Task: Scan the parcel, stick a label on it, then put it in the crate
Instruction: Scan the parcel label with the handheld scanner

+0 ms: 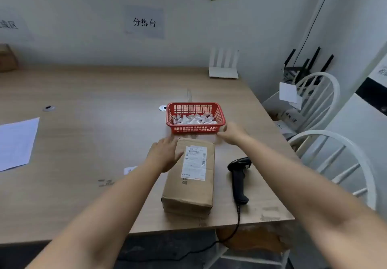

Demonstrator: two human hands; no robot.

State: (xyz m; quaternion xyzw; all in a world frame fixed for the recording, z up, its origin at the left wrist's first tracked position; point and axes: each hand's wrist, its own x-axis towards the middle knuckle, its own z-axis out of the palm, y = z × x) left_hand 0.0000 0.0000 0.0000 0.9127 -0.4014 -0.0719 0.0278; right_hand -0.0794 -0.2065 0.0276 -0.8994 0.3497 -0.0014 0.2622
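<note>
A brown cardboard parcel [189,187] with a white shipping label [194,162] on top lies near the front edge of the wooden table [94,143]. My left hand [164,153] rests flat against the parcel's far left side, fingers spread. My right hand [232,132] hovers just beyond the parcel's far right corner, touching the near right corner of a red mesh basket [221,116] that holds several small white labels [193,120]. A black handheld barcode scanner [238,176] lies on the table to the right of the parcel, its cable hanging over the edge.
White paper sheets [16,143] lie at the left. A white router [223,64] stands at the back by the wall. Two white chairs [326,143] with boxes and papers stand to the right of the table. A brown box [7,58] is at far left.
</note>
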